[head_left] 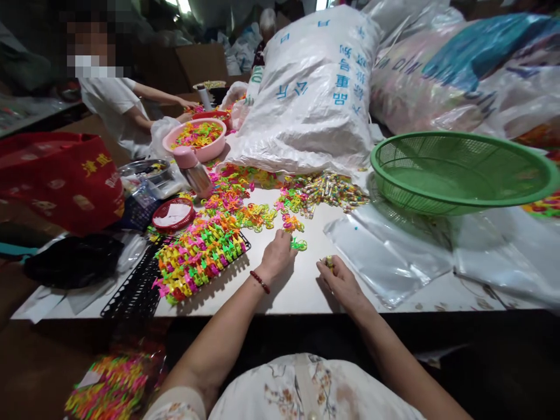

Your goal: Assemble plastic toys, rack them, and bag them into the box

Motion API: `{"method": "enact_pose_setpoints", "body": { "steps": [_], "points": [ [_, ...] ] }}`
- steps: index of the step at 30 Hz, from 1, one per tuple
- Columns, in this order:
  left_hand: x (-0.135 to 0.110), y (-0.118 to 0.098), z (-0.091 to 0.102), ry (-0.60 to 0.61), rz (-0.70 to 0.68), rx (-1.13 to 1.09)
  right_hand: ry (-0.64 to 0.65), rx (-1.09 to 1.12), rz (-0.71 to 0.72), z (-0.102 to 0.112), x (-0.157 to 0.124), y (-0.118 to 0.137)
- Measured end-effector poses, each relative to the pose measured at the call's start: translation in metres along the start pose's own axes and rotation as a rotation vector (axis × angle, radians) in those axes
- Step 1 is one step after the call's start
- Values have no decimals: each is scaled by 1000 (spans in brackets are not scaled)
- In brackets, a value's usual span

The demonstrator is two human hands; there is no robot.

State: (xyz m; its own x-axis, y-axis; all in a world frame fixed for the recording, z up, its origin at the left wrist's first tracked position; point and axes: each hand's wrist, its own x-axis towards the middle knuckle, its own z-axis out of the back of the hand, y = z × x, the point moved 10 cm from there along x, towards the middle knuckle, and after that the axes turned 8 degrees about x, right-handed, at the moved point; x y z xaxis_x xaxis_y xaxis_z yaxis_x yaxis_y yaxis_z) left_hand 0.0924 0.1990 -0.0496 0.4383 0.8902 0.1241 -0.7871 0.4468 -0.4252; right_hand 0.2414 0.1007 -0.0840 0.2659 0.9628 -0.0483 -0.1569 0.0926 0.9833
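Observation:
My left hand (279,256), with a beaded bracelet, is closed at the fingertips against a small green plastic piece (298,245) with ring-shaped parts. Just beyond it lies an orange and pink piece (293,223). My right hand (343,284) pinches a small yellowish patterned tube (329,263) above the white table (301,291). Ahead of both hands are a pile of bright plastic pieces (258,216) and a heap of small patterned tubes (335,191). To the left, rows of colourful pieces (199,256) stand on a black grid rack (244,240).
A green mesh basket (464,169) and clear plastic bags (394,251) occupy the right side. A large white sack (306,93) stands behind the piles. At left are a steel flask (195,172), a red dish (174,214) and a pink basin (195,140). Another person (111,99) works there.

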Motion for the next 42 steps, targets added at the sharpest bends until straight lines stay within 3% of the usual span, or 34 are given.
{"method": "enact_pose_setpoints", "body": {
  "steps": [4, 6, 8, 12, 18, 22, 25, 28, 30, 35, 42],
  "points": [
    [-24, -16, 14, -36, -201, -226, -15, -33, -19, 0, 4, 10],
    [-36, -23, 19, -39, -263, -344, 32, -33, 29, -12, 5, 24],
    [-45, -22, 23, -74, -233, -430, 114, -37, 100, -30, 1, 38],
    [-61, -5, 24, -184, 4, -691, 154, -113, 168, -53, -10, 46],
    [-93, 12, -14, -176, 437, -1408, 138, -122, 230, -68, -22, 43],
    [-108, 18, -22, -256, 571, -1613, 231, -91, 375, -82, -38, 58],
    [-117, 19, -24, -235, 604, -1688, 303, -59, 393, -88, -49, 61],
    [-130, 21, -25, -201, 654, -1733, 373, 28, 338, -90, -56, 55],
    [-142, 26, -23, -239, 684, -1729, 394, 120, 287, -90, -60, 51],
    [-162, 32, -10, -358, 660, -1620, 351, 251, 154, -88, -71, 41],
    [-171, 17, 1, -371, 543, -1390, 331, 183, 176, -85, -84, 40]
  ]
}}
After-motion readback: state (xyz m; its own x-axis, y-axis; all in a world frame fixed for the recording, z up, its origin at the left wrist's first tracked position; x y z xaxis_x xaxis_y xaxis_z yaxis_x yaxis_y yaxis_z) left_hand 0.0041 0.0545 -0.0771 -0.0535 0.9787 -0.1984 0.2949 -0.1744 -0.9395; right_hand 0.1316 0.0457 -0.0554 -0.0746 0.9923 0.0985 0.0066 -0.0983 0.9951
